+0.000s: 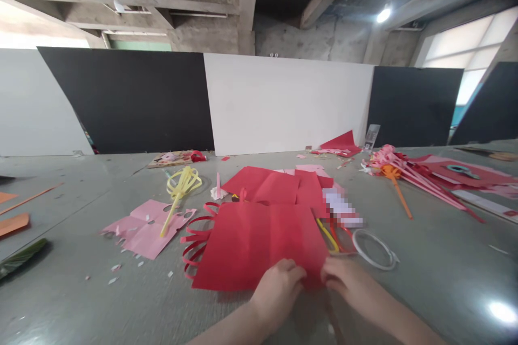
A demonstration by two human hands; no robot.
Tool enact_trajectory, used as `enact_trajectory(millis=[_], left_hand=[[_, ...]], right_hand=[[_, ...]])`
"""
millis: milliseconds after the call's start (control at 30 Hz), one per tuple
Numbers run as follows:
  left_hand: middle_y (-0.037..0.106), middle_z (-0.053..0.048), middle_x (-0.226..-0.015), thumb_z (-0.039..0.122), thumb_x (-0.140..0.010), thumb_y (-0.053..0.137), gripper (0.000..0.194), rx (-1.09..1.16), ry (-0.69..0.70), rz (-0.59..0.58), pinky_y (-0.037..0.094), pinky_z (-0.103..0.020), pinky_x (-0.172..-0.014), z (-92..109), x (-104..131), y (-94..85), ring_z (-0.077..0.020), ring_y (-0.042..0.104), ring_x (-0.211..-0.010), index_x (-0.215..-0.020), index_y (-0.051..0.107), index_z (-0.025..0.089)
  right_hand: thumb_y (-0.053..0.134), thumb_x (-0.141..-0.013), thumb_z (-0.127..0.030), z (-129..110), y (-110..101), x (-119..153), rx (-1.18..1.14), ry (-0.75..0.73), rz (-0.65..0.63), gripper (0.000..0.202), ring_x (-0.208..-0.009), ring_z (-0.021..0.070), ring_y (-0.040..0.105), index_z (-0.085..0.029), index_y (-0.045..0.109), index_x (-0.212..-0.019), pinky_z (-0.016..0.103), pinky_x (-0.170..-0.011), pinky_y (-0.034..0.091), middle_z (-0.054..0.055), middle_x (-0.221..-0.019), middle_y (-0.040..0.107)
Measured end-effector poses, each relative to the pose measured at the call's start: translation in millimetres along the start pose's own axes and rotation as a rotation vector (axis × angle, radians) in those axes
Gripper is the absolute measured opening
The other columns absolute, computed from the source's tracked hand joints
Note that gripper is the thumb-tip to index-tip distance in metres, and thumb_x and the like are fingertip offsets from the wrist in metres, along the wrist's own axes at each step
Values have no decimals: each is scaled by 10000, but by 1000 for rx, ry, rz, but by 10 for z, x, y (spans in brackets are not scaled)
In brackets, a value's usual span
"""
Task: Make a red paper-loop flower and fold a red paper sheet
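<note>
A large red paper sheet [259,242] lies in front of me, with curled red strips [195,245] looping out along its left side. My left hand [279,285] is closed at the sheet's lower edge, right of its middle. At the lower right corner, my right hand [343,277] pinches the paper's edge with bent fingers. More red sheets [267,183] lie just behind the large one. Yellow and orange-red strips [329,234] stick out beyond its right side, near a white coil [374,250].
On the left are a pink cut sheet [148,226], a yellow looped paper flower [182,188] and orange paper [14,223]. Pink strips [429,180], an orange flower [399,188] and scissors [463,171] lie right. Black and white panels [287,105] stand behind.
</note>
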State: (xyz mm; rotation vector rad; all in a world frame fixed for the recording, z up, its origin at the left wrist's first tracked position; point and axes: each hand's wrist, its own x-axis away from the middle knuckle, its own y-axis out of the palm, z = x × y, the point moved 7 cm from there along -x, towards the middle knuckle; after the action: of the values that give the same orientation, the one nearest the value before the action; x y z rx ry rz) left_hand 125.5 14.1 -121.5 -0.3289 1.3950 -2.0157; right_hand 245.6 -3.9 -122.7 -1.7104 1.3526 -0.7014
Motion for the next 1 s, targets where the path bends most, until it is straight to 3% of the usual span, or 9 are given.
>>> enact_trajectory(millis=[367,633,833,1000], left_hand=[[529,-21,-788,95,-874,400,246,-126,90,18,386,-200,-596,-21,27,44,-118,504,-666,-786,618,167],[548,-24,-802,130,-814,532,84,-331,217,26,410,-237,-617,42,48,72,-161,508,-709,-741,564,158],[570,-44,-804,80,-817,464,162,-60,118,-6,416,-239,-663,-33,7,74,-156,533,-724,-800,608,152],[612,-22,-791,49,-824,412,263,33,101,-7,416,-202,-679,-63,-34,28,-131,564,-727,-825,643,174]], right_hand=[[415,-703,-25,-89,-80,-2,107,10,-6,280,-750,156,564,-199,633,-702,248,-678,380,18,-776,603],[414,-734,-22,-72,-49,8,129,-7,-21,282,-784,160,556,-191,640,-727,252,-691,381,27,-796,584],[466,-760,-65,-32,-1,0,117,5,-4,178,-730,152,552,-181,596,-724,248,-637,371,14,-788,571],[488,-756,-64,-86,65,-19,132,-25,50,136,-754,162,531,-180,558,-753,255,-650,374,13,-806,556]])
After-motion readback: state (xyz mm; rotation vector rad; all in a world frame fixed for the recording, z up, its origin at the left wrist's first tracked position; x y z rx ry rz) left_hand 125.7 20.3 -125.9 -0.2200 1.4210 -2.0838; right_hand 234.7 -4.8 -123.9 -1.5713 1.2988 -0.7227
